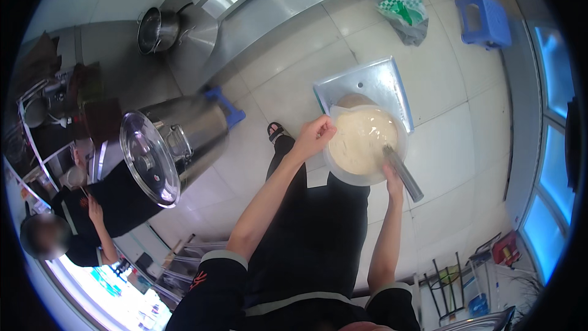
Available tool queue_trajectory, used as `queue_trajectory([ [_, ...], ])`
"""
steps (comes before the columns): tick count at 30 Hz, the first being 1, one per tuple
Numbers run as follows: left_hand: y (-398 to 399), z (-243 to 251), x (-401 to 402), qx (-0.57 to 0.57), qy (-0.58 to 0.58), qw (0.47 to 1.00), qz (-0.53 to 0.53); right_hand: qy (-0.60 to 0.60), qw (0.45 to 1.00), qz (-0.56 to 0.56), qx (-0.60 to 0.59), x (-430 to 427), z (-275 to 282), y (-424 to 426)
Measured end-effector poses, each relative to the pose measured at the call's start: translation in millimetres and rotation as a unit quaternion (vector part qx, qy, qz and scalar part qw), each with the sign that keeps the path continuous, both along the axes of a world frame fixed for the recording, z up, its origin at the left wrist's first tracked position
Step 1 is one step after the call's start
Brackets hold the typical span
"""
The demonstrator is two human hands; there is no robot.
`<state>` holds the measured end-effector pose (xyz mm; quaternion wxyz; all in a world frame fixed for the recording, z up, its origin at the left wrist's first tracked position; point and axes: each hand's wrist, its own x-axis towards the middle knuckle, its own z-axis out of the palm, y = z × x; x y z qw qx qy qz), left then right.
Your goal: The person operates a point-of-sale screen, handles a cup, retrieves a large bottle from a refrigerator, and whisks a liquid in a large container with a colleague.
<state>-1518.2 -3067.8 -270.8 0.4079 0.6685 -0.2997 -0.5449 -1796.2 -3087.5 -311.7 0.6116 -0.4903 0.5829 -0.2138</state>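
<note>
A translucent white plastic jug (334, 174) of pale cream-coloured liquid (358, 142) is in front of my legs, over a square metal platform (367, 76) on the floor. My right hand (393, 179) grips the jug at its near right side. A whisk with a steel handle (405, 174) leans out over the rim there, across that hand; its wires are mostly hidden in the liquid. At the left rim, my left hand (317, 135) is curled into a loose fist. I see nothing held in it.
A tall lidded steel pot (193, 133) stands left on a blue stool (227, 108). Beyond runs a steel counter (285, 11) with a smaller pot (158, 31). A plastic bag (404, 11) and blue stool (484, 23) are far right. Another person (87, 220) works at left.
</note>
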Motion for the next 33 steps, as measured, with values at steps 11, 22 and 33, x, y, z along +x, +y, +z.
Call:
queue_trajectory([
  [11, 51.2, 45.1, 9.1, -0.097, -0.031, 0.992, 0.072, -0.018, 0.996, 0.084, -0.007, 1.1, 39.4, -6.6],
  [22, 152.6, 238.3, 88.8, -0.171, -0.170, 0.947, 0.211, -0.045, 0.966, 0.241, -0.079, 114.4, 226.8, 35.8],
  [33, 249.7, 353.3, 222.6, -0.245, -0.350, 0.831, 0.357, -0.086, 0.932, 0.340, -0.094, 334.2, 346.2, 56.3],
])
